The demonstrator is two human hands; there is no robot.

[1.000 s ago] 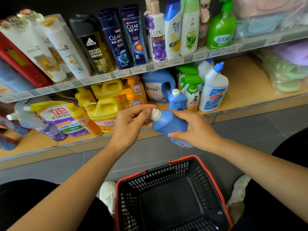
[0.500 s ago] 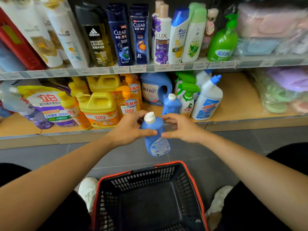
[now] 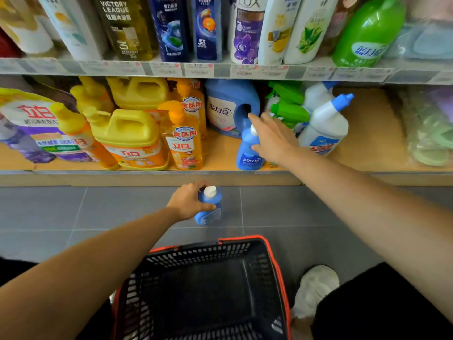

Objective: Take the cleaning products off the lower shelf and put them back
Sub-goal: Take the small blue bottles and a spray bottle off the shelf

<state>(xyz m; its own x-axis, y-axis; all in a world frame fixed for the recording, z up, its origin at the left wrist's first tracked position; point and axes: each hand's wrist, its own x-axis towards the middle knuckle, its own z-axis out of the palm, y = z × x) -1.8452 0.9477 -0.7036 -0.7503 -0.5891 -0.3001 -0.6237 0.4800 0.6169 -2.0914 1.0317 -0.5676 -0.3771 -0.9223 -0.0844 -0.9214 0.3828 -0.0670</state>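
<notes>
Left hand: fingers curled round the neck of the blue bottle, firm hold, bottle upright, low over the floor between the lower shelf and the basket.

Right hand: fingers straight, nothing gripped. It lies over the cap of the second blue bottle at the shelf's near edge, fingertips pointing at the blue jug behind, white bottle just right of it. Looks like contact; can't tell for sure.

Change: half a second ago both my hands were on the first bottle. Now the right has let go and gone to the shelf, and the left carries alone.

Read: bottle one is off, bottle two is next. Basket has nothing in it, nothing is put back yet, so the task is at an early stage.
</notes>
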